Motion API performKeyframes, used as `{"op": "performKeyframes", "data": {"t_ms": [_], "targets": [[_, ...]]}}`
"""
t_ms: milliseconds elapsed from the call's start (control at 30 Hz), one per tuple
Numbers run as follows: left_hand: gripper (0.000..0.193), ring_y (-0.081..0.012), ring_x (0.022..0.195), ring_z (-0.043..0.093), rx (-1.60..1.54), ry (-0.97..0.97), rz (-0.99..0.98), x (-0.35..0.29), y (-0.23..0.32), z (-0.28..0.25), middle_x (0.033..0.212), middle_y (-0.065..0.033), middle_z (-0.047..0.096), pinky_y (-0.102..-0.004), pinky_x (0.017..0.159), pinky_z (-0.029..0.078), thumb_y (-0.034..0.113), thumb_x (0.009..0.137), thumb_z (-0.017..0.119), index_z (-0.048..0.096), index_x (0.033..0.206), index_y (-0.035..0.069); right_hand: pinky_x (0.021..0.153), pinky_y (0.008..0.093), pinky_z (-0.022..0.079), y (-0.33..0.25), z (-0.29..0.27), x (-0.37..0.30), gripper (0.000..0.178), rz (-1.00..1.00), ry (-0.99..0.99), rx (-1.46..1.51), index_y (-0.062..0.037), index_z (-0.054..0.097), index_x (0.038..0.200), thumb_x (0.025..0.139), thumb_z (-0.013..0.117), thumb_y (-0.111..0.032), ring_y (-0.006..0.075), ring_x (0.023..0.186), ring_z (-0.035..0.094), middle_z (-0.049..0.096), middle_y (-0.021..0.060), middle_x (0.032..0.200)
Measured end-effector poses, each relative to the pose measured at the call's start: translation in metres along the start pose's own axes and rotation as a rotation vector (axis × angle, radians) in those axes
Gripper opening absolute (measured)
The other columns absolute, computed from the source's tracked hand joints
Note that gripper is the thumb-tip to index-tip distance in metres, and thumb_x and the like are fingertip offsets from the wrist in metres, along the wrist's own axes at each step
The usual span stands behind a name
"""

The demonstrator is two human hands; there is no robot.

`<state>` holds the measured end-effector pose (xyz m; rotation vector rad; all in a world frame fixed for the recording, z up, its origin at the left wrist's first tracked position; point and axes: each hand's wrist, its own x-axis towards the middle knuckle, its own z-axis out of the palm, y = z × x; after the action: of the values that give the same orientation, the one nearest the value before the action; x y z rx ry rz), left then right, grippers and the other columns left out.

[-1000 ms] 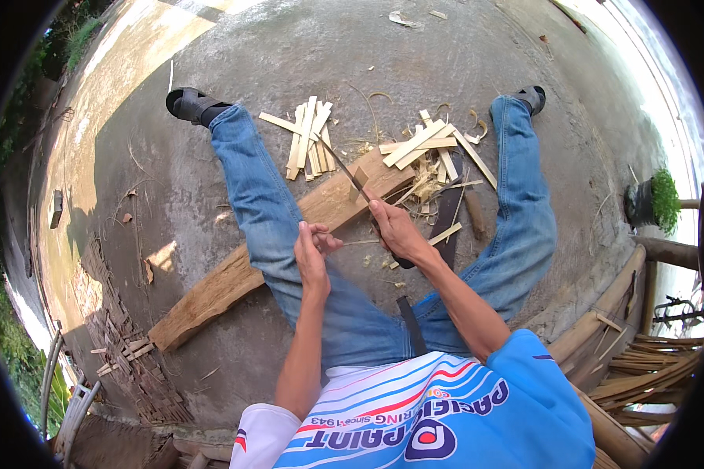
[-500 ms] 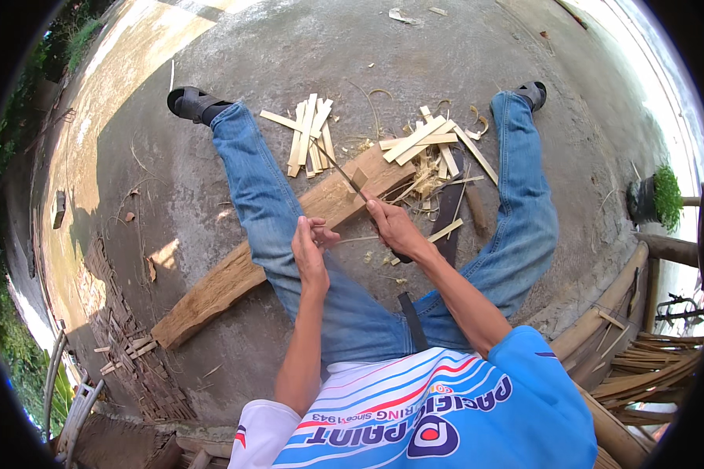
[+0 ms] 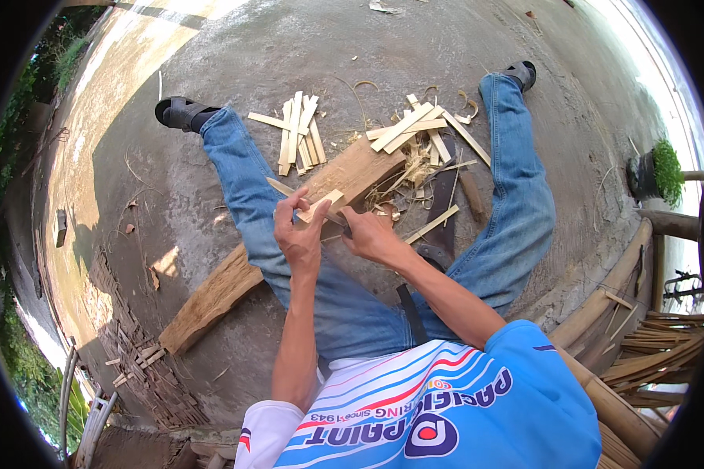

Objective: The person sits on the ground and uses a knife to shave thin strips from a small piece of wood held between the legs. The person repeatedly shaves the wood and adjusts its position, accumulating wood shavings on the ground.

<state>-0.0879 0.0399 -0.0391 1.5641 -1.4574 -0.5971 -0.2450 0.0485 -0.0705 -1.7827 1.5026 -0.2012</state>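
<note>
My left hand (image 3: 299, 244) pinches a short pale wooden strip (image 3: 326, 202) between thumb and fingers, above the wooden beam. Close beside it, my right hand (image 3: 374, 238) is closed around the handle of a knife. The knife's blade (image 3: 278, 186) points up and left and passes by the strip and the left fingers; part of it is hidden there. Beneath both hands lies a thick wooden beam (image 3: 211, 297), slanting across the ground under my left leg.
Pale strips (image 3: 297, 133) lie in a pile beyond the beam, and more strips (image 3: 408, 129) rest on its far end. Shavings (image 3: 418, 168) and a dark long blade-like tool (image 3: 443, 187) lie to the right, near a short brown stick (image 3: 471, 195). A potted plant (image 3: 666, 173) stands farther right.
My left hand, which was empty, has moved up and now grips a short strip. My right hand has come left and nearer with the knife, its blade now lying flatter.
</note>
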Motion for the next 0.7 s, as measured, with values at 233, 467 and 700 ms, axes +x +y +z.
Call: {"op": "performKeyframes", "data": {"t_ms": [233, 467, 700], "targets": [[0.025, -0.0101, 0.088, 0.054, -0.271, -0.023, -0.198, -0.024, -0.018, -0.006, 0.1, 0.0005, 0.059, -0.0253, 0.078, 0.048, 0.009, 0.09, 0.083, 0.068, 0.109, 0.003, 0.078, 0.057, 0.055, 0.0, 0.005, -0.006, 0.032, -0.008, 0.016, 0.041, -0.001, 0.06, 0.108, 0.086, 0.075, -0.019, 0.0478, 0.091, 0.07, 0.072, 0.0266, 0.09], [0.043, -0.0042, 0.072, 0.044, -0.289, -0.022, -0.205, -0.01, -0.015, 0.0, 0.078, 0.007, 0.048, -0.0202, 0.072, 0.041, 0.006, 0.087, 0.084, 0.074, 0.129, 0.004, 0.082, 0.0555, 0.055, 0.001, 0.015, -0.002, 0.031, -0.004, -0.022, 0.209, -0.0008, 0.065, 0.107, 0.084, 0.075, -0.018, 0.0475, 0.096, 0.07, 0.072, 0.0281, 0.095], [0.044, -0.0037, 0.065, 0.037, -0.23, -0.086, -0.237, 0.003, -0.004, 0.004, 0.069, 0.0084, 0.042, -0.0217, 0.069, 0.037, 0.007, 0.086, 0.085, 0.074, 0.129, 0.005, 0.086, 0.053, 0.057, -0.004, -0.005, -0.001, 0.033, 0.051, -0.015, 0.152, 0.0016, 0.065, 0.106, 0.086, 0.076, -0.021, 0.0459, 0.099, 0.071, 0.072, 0.0294, 0.104]]}}
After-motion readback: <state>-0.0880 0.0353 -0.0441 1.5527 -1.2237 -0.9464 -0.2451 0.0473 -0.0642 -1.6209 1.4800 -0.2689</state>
